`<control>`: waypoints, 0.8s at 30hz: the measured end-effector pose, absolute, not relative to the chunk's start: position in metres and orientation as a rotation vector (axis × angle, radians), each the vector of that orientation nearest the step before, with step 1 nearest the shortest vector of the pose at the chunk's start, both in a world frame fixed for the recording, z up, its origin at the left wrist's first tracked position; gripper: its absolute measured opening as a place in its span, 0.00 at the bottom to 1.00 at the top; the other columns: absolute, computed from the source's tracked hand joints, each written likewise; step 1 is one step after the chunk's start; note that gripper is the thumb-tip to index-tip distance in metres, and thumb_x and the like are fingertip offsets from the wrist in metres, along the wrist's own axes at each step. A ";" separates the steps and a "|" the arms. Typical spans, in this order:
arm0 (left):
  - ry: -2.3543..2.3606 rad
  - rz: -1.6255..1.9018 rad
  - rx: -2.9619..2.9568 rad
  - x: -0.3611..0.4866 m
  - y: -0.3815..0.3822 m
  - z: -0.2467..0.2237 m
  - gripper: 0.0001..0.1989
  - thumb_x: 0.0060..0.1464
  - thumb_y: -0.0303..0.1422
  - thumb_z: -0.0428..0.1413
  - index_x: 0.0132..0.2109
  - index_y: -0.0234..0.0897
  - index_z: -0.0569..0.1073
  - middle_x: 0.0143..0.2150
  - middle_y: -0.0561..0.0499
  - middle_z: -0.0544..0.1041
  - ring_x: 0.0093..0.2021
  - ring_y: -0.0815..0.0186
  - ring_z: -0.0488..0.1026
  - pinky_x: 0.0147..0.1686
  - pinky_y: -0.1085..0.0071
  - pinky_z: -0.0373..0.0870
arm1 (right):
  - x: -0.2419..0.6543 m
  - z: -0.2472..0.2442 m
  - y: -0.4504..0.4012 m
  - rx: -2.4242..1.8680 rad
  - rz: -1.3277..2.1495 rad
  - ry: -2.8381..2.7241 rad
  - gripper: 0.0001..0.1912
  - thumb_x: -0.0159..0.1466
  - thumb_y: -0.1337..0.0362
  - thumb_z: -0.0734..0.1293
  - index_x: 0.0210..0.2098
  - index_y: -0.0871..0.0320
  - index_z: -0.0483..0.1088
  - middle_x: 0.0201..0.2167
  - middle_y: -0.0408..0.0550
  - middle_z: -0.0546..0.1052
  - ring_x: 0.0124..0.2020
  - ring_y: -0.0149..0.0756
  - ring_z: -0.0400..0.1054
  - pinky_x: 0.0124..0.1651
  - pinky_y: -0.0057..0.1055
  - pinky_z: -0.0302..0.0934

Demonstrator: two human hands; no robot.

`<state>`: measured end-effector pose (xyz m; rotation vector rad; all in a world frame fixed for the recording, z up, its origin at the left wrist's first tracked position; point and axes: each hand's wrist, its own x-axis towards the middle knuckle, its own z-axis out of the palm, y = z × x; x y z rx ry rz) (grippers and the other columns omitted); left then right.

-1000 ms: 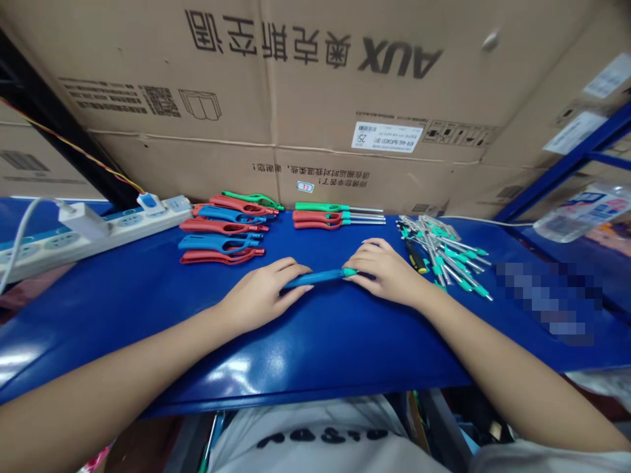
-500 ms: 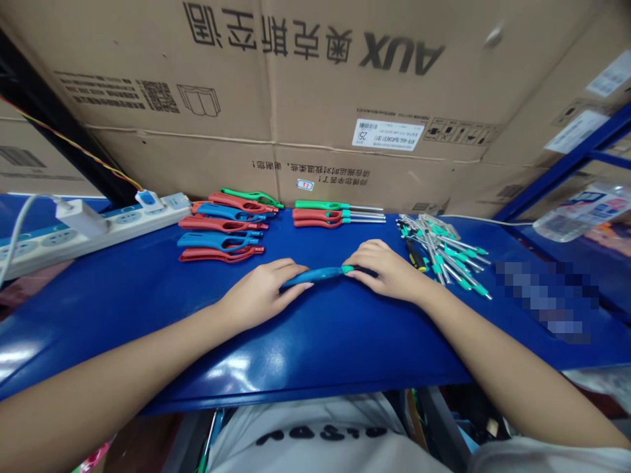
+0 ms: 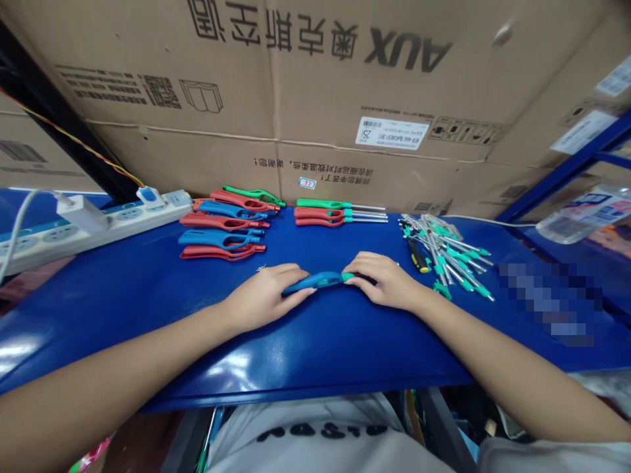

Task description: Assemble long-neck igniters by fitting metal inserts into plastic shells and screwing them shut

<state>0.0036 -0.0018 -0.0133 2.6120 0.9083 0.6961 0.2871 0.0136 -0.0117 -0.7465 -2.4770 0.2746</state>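
Note:
My left hand (image 3: 269, 295) is closed around the back end of a blue gas lighter handle (image 3: 320, 281), thumb on the near side. At its other end, my right hand (image 3: 382, 279) pinches the green collar (image 3: 348, 277) of a lighter nozzle, whose far part is hidden in the fingers. The collar meets the handle's front, and some green shows in the handle's loop. Beyond my left hand lie red, blue and green lighter handles (image 3: 221, 238). Lighters with metal nozzles (image 3: 320, 217) lie further back in the middle.
To the right is a heap of metal nozzles with green collars (image 3: 456, 259), beside a black and yellow screwdriver (image 3: 418, 256). A white power strip (image 3: 123, 220) runs along the left. A large cardboard box (image 3: 305, 98) stands behind the blue table (image 3: 296, 361); a plastic bottle (image 3: 582, 213) is at right.
The blue lighter handle has turned slightly, so its loop and green inside now show. Both hands keep their hold and have barely shifted. The whole view has moved a little.

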 end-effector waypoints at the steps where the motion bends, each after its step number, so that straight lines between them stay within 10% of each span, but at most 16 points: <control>1: 0.899 0.698 2.634 0.003 -0.002 -0.013 0.14 0.69 0.39 0.51 0.49 0.35 0.75 0.42 0.47 0.78 0.41 0.63 0.77 0.43 0.68 0.73 | 0.287 -0.012 0.013 -0.742 0.260 -2.471 0.07 0.70 0.65 0.64 0.43 0.59 0.74 0.37 0.51 0.80 0.38 0.39 0.71 0.45 0.38 0.67; 24: 0.915 0.507 3.066 0.006 -0.013 -0.009 0.18 0.73 0.39 0.43 0.53 0.33 0.72 0.42 0.46 0.78 0.35 0.63 0.78 0.31 0.69 0.73 | 0.285 -0.003 0.006 -0.875 0.404 -2.609 0.05 0.69 0.65 0.64 0.38 0.58 0.72 0.33 0.49 0.76 0.34 0.38 0.68 0.39 0.35 0.62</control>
